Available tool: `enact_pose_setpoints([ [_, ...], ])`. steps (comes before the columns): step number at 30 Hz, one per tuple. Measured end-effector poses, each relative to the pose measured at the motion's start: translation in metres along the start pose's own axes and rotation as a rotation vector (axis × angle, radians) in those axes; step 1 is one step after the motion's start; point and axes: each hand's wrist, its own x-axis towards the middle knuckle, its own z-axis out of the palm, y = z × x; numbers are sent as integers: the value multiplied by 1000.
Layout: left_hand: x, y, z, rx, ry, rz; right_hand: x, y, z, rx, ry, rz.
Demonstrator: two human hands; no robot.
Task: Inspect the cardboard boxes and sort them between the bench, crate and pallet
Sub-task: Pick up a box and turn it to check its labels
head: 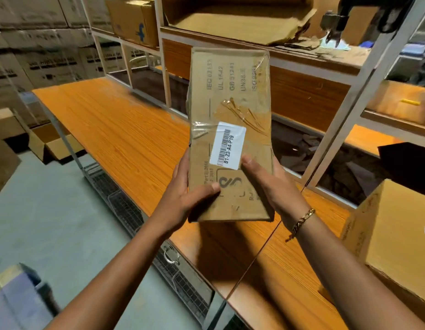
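Above the desk (106, 129), your left hand (183, 198) and right hand (275, 186) are gripping the cardboard box (230, 103) (fingers (181, 166) curling behind, thumbs in front).

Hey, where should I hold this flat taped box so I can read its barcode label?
By its long side edges near the bottom end, one hand from each side. The flat box is thin and upright, and that keeps thumbs below the white label.

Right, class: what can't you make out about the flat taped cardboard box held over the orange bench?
Head view:
Flat brown cardboard box: back face turned away; logo partly under thumb of left hand.
Large brown carton, right: cut by frame edge.
Stacked cartons, far left: print blurred.
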Motion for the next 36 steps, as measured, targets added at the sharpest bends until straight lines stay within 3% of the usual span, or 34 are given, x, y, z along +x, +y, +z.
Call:
enact_pose_setpoints([
  [4, 4, 4, 9, -91, 141, -160, -9, 6, 7, -85, 39, -27],
  [8, -16, -9, 23, 98, 152, -151, -18, 33, 6, -27, 85, -36],
  [12, -36, -25, 27, 133, 114, -183, -36, 62, 8, -60, 42, -49],
  [19, -17, 7, 33, 216, 320, -97, -10, 31, 7, -115, 146, -142],
  [26, -31, 8, 20, 416, 123, -167, -27, 48, -2, 71, 100, -93],
  [31, -12, 42, 7, -113, 95, -324, -17, 21, -9, 156, 49, -19],
  [33, 2, 46, 13, -135, 81, -334, -8, 17, -6, 158, 25, 36],
  [36, 11, 37, 19, 13, 60, -298, -10, 19, -3, 227, -6, 79],
])
